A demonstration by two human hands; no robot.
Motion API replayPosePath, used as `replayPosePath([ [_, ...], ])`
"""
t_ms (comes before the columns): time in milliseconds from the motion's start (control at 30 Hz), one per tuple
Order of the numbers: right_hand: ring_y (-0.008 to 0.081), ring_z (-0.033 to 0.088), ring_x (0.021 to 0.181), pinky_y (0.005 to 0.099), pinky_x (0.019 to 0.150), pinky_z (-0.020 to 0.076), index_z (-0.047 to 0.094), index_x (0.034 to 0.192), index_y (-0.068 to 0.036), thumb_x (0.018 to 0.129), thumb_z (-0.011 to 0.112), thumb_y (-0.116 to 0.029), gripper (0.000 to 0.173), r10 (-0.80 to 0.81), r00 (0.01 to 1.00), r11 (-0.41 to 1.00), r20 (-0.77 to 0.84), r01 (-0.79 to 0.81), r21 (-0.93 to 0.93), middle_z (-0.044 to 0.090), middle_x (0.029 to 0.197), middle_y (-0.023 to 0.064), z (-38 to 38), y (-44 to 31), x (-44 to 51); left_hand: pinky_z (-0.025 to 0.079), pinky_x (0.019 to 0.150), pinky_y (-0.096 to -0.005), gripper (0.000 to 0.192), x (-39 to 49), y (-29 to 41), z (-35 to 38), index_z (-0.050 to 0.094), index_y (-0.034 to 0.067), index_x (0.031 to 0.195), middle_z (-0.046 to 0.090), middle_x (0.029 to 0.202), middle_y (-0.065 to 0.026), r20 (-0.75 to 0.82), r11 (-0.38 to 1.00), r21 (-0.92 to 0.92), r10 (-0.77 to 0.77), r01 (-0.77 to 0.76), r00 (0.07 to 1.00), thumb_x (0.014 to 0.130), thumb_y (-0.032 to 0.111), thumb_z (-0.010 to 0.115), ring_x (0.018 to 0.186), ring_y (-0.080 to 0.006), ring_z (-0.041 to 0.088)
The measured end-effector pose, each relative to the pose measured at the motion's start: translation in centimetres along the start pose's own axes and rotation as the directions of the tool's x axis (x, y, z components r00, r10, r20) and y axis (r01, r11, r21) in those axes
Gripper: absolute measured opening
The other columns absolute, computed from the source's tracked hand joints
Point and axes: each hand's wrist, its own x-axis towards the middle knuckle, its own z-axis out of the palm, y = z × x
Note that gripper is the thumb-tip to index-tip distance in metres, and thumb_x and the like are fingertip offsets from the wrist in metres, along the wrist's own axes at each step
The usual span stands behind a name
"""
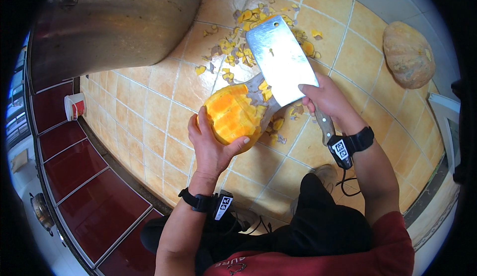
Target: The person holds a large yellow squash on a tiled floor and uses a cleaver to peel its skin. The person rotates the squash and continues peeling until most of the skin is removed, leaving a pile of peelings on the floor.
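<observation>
My left hand (212,145) grips the near-left side of a partly peeled pumpkin (231,112), its thumb on the near face. Much of the pumpkin shows bare orange flesh; greyish skin remains toward its far right side. In my right hand (326,97) is a cleaver (281,60) with a wooden handle. The thumb lies on the base of the wide steel blade, which points away from me and covers part of the pumpkin's far right side. Whether blade and pumpkin touch, I cannot tell. Peel scraps (244,52) are scattered beyond the pumpkin on the tiled floor (152,108).
At the upper left stands a large metal vessel (123,22). A whole pumpkin (408,55) rests near the wall on the right. A white tub (75,106) is by the dark red tiled cabinet front (100,205). My shoes (326,175) are close below the work.
</observation>
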Motion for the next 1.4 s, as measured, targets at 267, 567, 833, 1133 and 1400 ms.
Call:
replayPosePath([
  [267, 0.0069, 0.054, 0.051, 0.0239, 0.048, 0.0474, 0.060, 0.116, -0.001, 0.104, 0.061, -0.017, 0.021, 0.109, 0.992, 0.990, 0.055, -0.114, 0.089, 0.061, 0.074, 0.0020, -0.9, 1.3, -0.5, 0.036, 0.119, -0.0524, 0.132, -0.1, 0.4, -0.2, 0.026, -0.002, 0.159, 0.034, 0.148, -0.0284, 0.002, 1.000, 0.011, -0.010, 0.010, 1.000, 0.065, 0.064, 0.092, 0.139, -0.0450, 0.039],
  [567, 0.0065, 0.054, 0.052, 0.0240, 0.049, 0.0482, 0.060, 0.115, -0.001, 0.103, 0.063, -0.019, 0.022, 0.078, 0.997, 0.994, 0.025, -0.079, 0.072, 0.061, 0.074, 0.0018, 0.1, 1.1, -0.3, 0.037, 0.119, -0.0526, 0.133, -0.4, 0.7, -0.3, 0.027, -0.002, 0.159, 0.036, 0.147, -0.0280, 0.009, 0.998, 0.040, 0.050, -0.050, 0.999, 0.064, 0.065, 0.092, 0.140, -0.0449, 0.039],
  [833, 0.0075, 0.055, 0.051, 0.0254, 0.049, 0.0484, 0.062, 0.108, -0.001, 0.103, 0.062, -0.019, 0.019, 0.111, 0.984, 0.985, 0.136, -0.127, 0.117, 0.062, 0.074, 0.0021, -1.1, 2.6, -3.2, 0.036, 0.118, -0.0549, 0.133, -0.1, 0.5, -1.2, 0.028, -0.001, 0.159, 0.033, 0.151, -0.0322, 0.008, 0.998, -0.025, 0.052, -0.051, 0.999, 0.064, 0.068, 0.091, 0.140, -0.0488, 0.038],
  [1133, 0.0070, 0.055, 0.053, 0.0253, 0.051, 0.0487, 0.061, 0.115, -0.001, 0.101, 0.064, -0.019, 0.022, 0.041, 0.993, 0.999, 0.113, -0.042, 0.010, 0.063, 0.078, 0.0020, 1.4, -0.2, -1.5, 0.039, 0.118, -0.0507, 0.128, -0.1, 1.0, -1.3, 0.027, -0.004, 0.160, 0.036, 0.148, -0.0296, 0.027, 0.999, -0.040, -0.006, 0.007, 1.000, 0.070, 0.062, 0.091, 0.138, -0.0443, 0.042],
  [1400, 0.0209, 0.069, 0.071, 0.0341, 0.070, 0.0562, 0.053, 0.145, 0.003, 0.097, 0.065, -0.012, 0.052, -0.672, 0.737, 0.577, -0.073, 0.459, -0.676, 0.065, 0.083, 0.0136, 2.1, -4.1, -5.4, 0.042, 0.114, -0.0532, 0.129, -0.9, 1.3, 0.4, 0.024, 0.000, 0.161, 0.035, 0.149, -0.0332, -0.043, 0.978, -0.049, -0.204, 0.202, 0.978, 0.071, 0.064, 0.089, 0.137, -0.0489, 0.043],
])
